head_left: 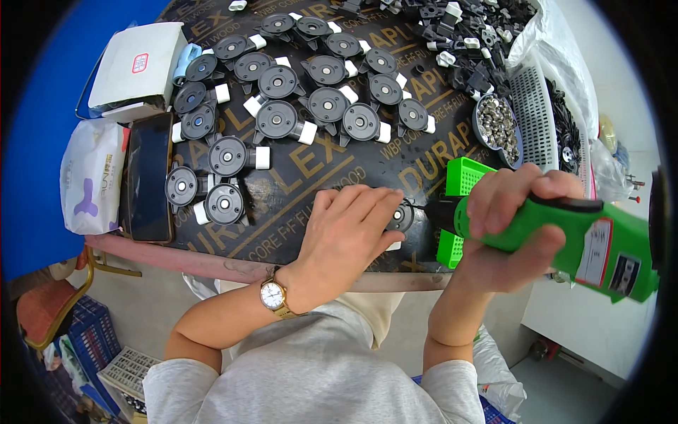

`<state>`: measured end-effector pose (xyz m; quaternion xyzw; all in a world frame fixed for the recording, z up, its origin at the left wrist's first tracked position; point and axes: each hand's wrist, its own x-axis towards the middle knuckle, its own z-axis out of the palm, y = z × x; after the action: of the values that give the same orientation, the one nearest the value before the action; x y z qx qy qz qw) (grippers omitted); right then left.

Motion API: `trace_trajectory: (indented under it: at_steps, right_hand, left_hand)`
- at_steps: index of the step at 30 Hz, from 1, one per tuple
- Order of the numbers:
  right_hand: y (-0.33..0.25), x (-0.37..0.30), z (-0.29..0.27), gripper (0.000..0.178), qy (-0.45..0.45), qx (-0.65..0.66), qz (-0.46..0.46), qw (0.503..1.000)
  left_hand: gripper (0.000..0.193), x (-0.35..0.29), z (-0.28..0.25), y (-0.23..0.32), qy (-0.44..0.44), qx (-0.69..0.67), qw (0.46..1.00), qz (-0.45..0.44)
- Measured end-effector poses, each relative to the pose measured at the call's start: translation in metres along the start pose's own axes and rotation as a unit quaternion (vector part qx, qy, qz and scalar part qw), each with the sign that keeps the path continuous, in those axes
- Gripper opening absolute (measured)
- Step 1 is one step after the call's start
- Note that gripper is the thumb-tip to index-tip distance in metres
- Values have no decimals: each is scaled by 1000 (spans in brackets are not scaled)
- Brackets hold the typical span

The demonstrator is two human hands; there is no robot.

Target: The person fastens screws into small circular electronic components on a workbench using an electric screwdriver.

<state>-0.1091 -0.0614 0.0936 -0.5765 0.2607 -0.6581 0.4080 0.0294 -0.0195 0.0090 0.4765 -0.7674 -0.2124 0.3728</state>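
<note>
My right hand (pixel 519 212) is wrapped round a green electric screwdriver (pixel 572 237), held level with its black nose pointing left. The thin bit reaches a round black plastic part (pixel 401 218) at the table's near edge. My left hand (pixel 349 230), wearing a gold wristwatch (pixel 272 294), has its fingers on that part and hides much of it; a bit of white shows below. Behind the screwdriver's nose sits a green perforated plastic basket (pixel 462 177), partly covered by my right hand. Several similar round black parts with white tabs (pixel 277 120) lie spread over the dark board.
A bowl of small shiny metal pieces (pixel 498 127) stands at right, beside a white basket (pixel 533 116). Loose black and white pieces (pixel 470 42) are heaped at the far right. On the left are a white box (pixel 138 67), a dark phone (pixel 150 180) and a tissue pack (pixel 92 180).
</note>
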Motion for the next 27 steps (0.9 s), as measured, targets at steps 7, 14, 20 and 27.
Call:
trace_trajectory:
  at_steps: [7,14,20,27]
  right_hand:
    - [10,-3,20,21,68,-89,-37,993]
    - [11,-11,28,29,123,-184,-36,975]
    - [-23,-17,0,45,83,-53,-53,994]
    - [-51,-34,-95,33,135,-112,-95,980]
  left_hand:
    - [50,0,2,1,12,-14,1000,12]
    - [52,-4,7,3,-3,-1,1000,14]
    - [49,-2,11,6,-17,23,999,19]
    - [54,-4,-4,10,-51,63,996,26]
